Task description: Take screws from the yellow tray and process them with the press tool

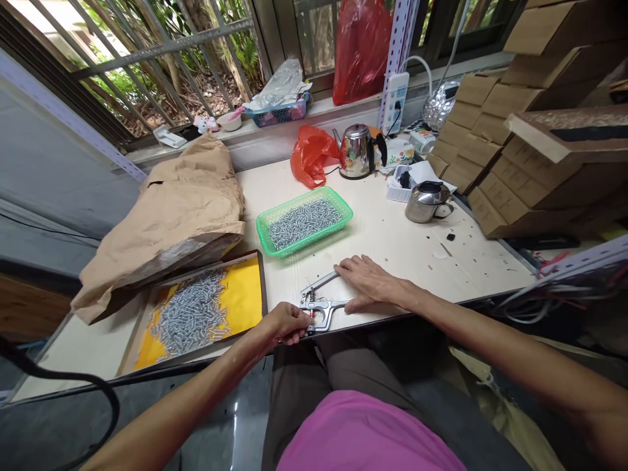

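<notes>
A silver hand tool like spring-loaded pliers [324,307] lies at the table's front edge, its two handles spread apart toward the right. My right hand [369,282] grips those handles, fingers over the far one and thumb by the near one. At the tool's left end my left hand [289,323] is closed in a pinch beside a small red part; whatever sits between its fingertips is too small to name. Behind the tool, a green plastic basket [344,221] holds many small silver metal pieces. More such metal pieces [191,314] lie heaped in a yellow-lined tray [261,281] on the left.
A large brown paper bag [171,190] lies behind the tray. Toward the back are a red plastic bag [311,157], a steel kettle [357,152] and a small steel pot [426,201]. Cardboard boxes [534,124] are stacked along the right side.
</notes>
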A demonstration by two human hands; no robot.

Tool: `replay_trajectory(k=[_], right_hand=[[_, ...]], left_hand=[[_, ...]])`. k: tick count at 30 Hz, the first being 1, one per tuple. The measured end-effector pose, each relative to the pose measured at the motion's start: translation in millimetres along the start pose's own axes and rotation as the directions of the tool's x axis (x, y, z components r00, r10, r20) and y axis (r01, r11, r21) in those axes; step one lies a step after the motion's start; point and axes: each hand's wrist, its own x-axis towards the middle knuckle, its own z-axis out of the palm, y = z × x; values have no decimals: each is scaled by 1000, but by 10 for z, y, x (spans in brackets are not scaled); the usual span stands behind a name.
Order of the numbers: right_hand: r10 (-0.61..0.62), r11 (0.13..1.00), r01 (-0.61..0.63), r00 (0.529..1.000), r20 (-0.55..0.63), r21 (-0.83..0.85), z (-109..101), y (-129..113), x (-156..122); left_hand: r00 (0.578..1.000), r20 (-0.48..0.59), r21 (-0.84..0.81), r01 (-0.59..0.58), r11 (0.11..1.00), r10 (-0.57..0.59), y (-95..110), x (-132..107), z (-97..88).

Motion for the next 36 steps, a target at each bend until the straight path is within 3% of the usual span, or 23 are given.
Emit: replay_trajectory(k=[8, 11, 12, 14, 16, 18, 19, 21, 25, 29, 32, 36], right_hand=[[45, 999, -45, 997, 64, -5, -68, -80, -44], [53, 999, -53, 998, 45, 0, -77, -121, -93], [54, 999, -54, 997, 46, 1, -82, -134, -106], [57, 998, -57, 997, 47, -3, -91, -156, -120], [58, 998, -58, 997, 50, -14, -88, -174, -119], [61, 998, -59, 997, 49, -31, -70, -187, -110], [64, 997, -62, 997, 50, -40, -57, -192, -107], [73, 996, -71, 996, 49, -54, -26, -195, -113], [105, 993, -102, 993, 50, -61, -8, -190, -177], [172, 981, -165, 983, 65, -98, -81, -237, -209], [153, 980, -140, 984, 90, -139, -116, -299, -128], [83, 985, -69, 993, 80, -159, -31, -324, 34]], left_hand=[[999, -42, -13, 25, 1000, -25, -18, -44, 33], [976, -204, 180, -36, 983, 73, -34, -145, 88], [940, -296, 295, -82, 952, 172, -35, -178, 117], [803, -400, 531, -189, 826, 441, -16, -214, 189], [666, -332, 698, -303, 649, 668, 37, -192, 271], [585, -175, 782, -405, 473, 792, 125, -110, 342], [565, -112, 804, -431, 408, 818, 177, -56, 368], [576, -32, 832, -438, 341, 817, 284, 53, 393], [673, 55, 869, -395, 297, 737, 435, 180, 358], [678, 101, 896, -380, 230, 728, 479, 196, 286], [687, 80, 909, -348, 231, 722, 454, 194, 244], [710, -58, 906, -258, 336, 702, 391, 189, 230]])
